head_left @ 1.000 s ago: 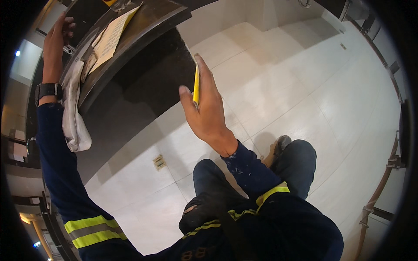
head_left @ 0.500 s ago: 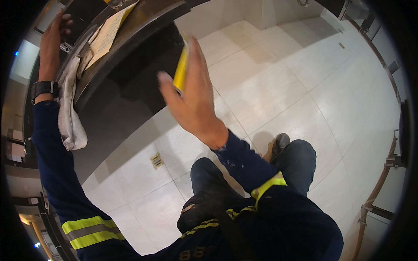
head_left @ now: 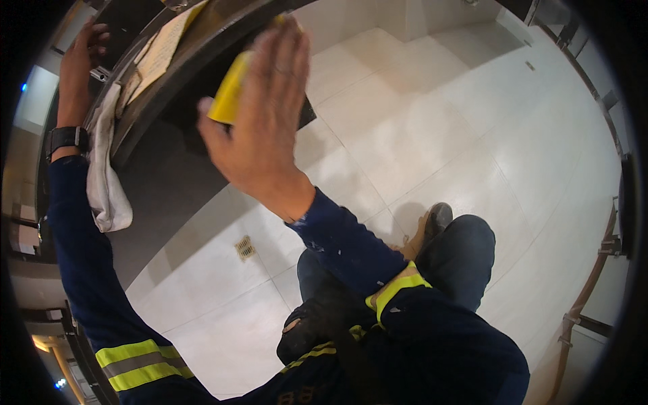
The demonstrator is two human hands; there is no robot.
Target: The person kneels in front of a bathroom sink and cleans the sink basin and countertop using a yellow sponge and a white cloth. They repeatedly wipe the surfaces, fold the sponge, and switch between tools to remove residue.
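Note:
My right hand [head_left: 263, 128] is raised beside the edge of a dark curved counter [head_left: 223, 34], its fingers long and nearly straight. A folded yellow sheet [head_left: 231, 91], stiff like sandpaper, is held against the palm side, between thumb and fingers; its far part is hidden. At the upper left, my left hand [head_left: 77, 74] reaches past the counter with its fingers loosely bent and apart, and nothing shows in it. A white cloth [head_left: 106, 182] hangs over the counter's edge beside my left wrist. Near it on the counter lies a cream sheet [head_left: 158, 59] with a yellow edge.
Below me spreads a pale tiled floor [head_left: 418, 128] with a small drain grate [head_left: 245, 248]. My knees [head_left: 459, 260] are bent close to the counter. A brown pipe or hose [head_left: 576, 304] runs along the right side.
My right hand has moved left and away from me, toward the counter, and has turned so more of the yellow sheet shows. My left hand has hardly moved.

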